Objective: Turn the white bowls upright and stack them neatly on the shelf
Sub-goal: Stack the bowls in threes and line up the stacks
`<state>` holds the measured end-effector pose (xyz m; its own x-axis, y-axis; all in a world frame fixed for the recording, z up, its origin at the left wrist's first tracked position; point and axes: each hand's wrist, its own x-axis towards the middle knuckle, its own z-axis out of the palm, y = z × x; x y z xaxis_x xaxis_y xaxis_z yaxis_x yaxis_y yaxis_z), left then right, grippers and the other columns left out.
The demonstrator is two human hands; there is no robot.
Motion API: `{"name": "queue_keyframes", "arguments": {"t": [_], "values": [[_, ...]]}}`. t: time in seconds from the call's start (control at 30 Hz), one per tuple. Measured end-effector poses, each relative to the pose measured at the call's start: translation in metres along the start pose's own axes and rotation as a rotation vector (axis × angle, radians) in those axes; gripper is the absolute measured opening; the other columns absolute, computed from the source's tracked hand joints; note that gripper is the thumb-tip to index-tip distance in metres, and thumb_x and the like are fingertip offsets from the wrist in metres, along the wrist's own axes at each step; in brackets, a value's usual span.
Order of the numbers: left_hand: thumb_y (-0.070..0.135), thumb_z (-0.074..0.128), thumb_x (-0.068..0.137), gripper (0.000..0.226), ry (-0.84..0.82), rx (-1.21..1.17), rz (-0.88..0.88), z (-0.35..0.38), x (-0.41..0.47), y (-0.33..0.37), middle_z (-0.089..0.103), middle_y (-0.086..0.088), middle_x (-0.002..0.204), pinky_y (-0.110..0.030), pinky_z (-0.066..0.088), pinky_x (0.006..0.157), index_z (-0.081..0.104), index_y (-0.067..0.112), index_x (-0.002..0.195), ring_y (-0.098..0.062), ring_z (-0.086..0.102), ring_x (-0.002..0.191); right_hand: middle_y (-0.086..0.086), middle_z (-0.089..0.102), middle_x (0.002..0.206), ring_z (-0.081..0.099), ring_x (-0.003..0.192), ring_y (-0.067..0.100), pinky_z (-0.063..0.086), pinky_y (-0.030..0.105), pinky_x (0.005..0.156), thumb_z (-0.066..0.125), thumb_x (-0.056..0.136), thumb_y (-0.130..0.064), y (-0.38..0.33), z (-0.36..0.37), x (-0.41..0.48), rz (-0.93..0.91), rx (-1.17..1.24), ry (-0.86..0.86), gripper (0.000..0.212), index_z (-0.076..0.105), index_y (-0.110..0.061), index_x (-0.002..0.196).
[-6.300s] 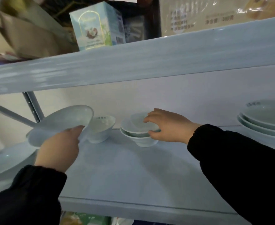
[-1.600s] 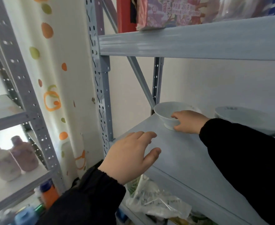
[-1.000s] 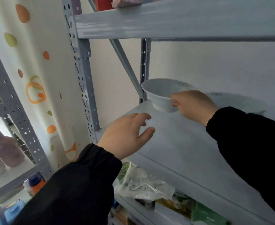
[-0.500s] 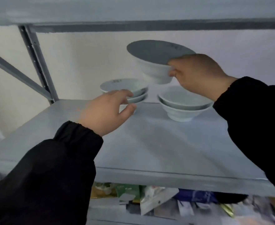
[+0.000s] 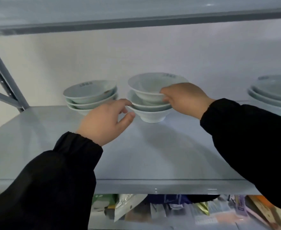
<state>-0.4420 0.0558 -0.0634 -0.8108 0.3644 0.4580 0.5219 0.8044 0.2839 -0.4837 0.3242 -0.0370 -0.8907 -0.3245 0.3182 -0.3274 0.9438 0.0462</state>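
The right hand (image 5: 184, 98) grips the top bowl (image 5: 146, 85) by its right side, fingers curled against the outer wall. A short line of dark print sits inside this bowl's far rim, too blurred to read. The bowl is plain glossy white with a pale green cast, flaring wide from a narrow foot. It stands upright, mouth up, and is set into the two nested bowls (image 5: 153, 116) beneath it. These are of the same shape, and together they make a pile of three on the shelf (image 5: 153, 155).

The left hand (image 5: 106, 120) holds nothing. Its fingers are loosely curved, with the tips just beside the left rim of that pile; whether they touch it cannot be told. Both arms are in black sleeves (image 5: 53, 180).

To the left, near the pile, stands a second stack (image 5: 90, 95) of three upright white bowls, the uppermost with the same unreadable dark print inside. At the far right edge lie larger bowls (image 5: 272, 93), nested and upright, also with a smudge of print. Below the shelf, mixed packets (image 5: 169, 209) crowd the next level, their labels illegible.
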Motion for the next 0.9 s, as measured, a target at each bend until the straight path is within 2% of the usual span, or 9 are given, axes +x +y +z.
{"name": "queue_keyframes", "arguments": {"t": [0.17,0.23,0.3,0.37,0.43,0.5,0.67,0.9], "values": [[0.063,0.037,0.09,0.046,-0.01,0.019,-0.051,0.01,-0.007,0.002,0.064,0.019,0.106,-0.037,0.051,0.086,0.05,0.04,0.127,-0.006,0.059,0.101,0.006,0.063,0.092,0.06,0.088,0.03,0.045,0.039,0.072,0.04,0.099,-0.021,0.001,0.001,0.006,-0.089,0.093,-0.11,0.022,0.061,-0.015,0.101],[0.066,0.034,0.087,0.051,-0.011,0.02,-0.068,0.013,-0.01,-0.001,0.063,0.019,0.105,-0.038,0.052,0.085,0.051,0.039,0.127,-0.006,0.059,0.102,0.004,0.067,0.114,0.061,0.107,0.028,0.048,0.038,0.084,0.042,0.096,-0.03,0.006,-0.001,0.005,-0.107,0.161,-0.137,0.031,0.062,-0.02,0.118],[0.068,0.033,0.087,0.052,-0.007,0.032,-0.093,0.016,-0.014,-0.002,0.062,0.019,0.106,-0.038,0.052,0.085,0.051,0.039,0.127,-0.007,0.058,0.102,-0.005,0.049,0.149,0.043,0.138,0.02,0.04,0.035,0.105,0.047,0.093,-0.048,0.008,0.0,0.001,-0.096,0.132,-0.154,0.054,0.046,-0.034,0.145],[0.069,0.033,0.088,0.052,0.008,0.043,-0.114,0.018,-0.018,0.0,0.061,0.019,0.106,-0.038,0.052,0.085,0.05,0.039,0.127,-0.007,0.058,0.104,-0.008,0.024,0.164,0.015,0.153,0.015,0.021,0.034,0.121,0.047,0.091,-0.058,0.008,0.001,-0.003,-0.126,0.113,-0.135,0.071,0.026,-0.038,0.155],[0.069,0.034,0.088,0.052,0.021,0.05,-0.133,0.02,-0.02,0.003,0.061,0.02,0.107,-0.037,0.052,0.085,0.05,0.039,0.128,-0.007,0.058,0.104,-0.01,0.014,0.167,0.002,0.154,0.012,0.007,0.031,0.124,0.05,0.092,-0.056,0.008,-0.002,-0.009,-0.173,0.136,-0.072,0.075,0.019,-0.037,0.158],[0.068,0.034,0.089,0.052,0.031,0.059,-0.147,0.022,-0.023,0.007,0.061,0.02,0.107,-0.037,0.053,0.084,0.051,0.039,0.128,-0.006,0.058,0.103,-0.009,0.009,0.168,-0.003,0.154,0.011,0.004,0.028,0.123,0.052,0.092,-0.053,0.008,-0.008,-0.018,-0.19,0.177,-0.019,0.076,0.017,-0.037,0.158],[0.068,0.035,0.088,0.051,0.053,0.055,-0.181,0.03,-0.029,0.02,0.061,0.02,0.108,-0.037,0.053,0.084,0.05,0.04,0.128,-0.004,0.058,0.102,-0.009,0.008,0.168,-0.004,0.154,0.009,0.002,0.025,0.123,0.053,0.09,-0.056,0.009,-0.012,-0.034,-0.226,0.223,0.052,0.08,0.017,-0.038,0.158],[0.058,0.044,0.09,0.045,0.095,0.039,-0.215,0.035,-0.039,0.032,0.061,0.018,0.108,-0.031,0.051,0.085,0.054,0.035,0.127,-0.001,0.055,0.098,-0.013,0.011,0.167,-0.004,0.153,0.003,0.009,0.02,0.118,0.038,0.078,-0.072,0.012,-0.005,-0.047,-0.223,0.31,0.061,0.085,0.019,-0.043,0.156]]}}
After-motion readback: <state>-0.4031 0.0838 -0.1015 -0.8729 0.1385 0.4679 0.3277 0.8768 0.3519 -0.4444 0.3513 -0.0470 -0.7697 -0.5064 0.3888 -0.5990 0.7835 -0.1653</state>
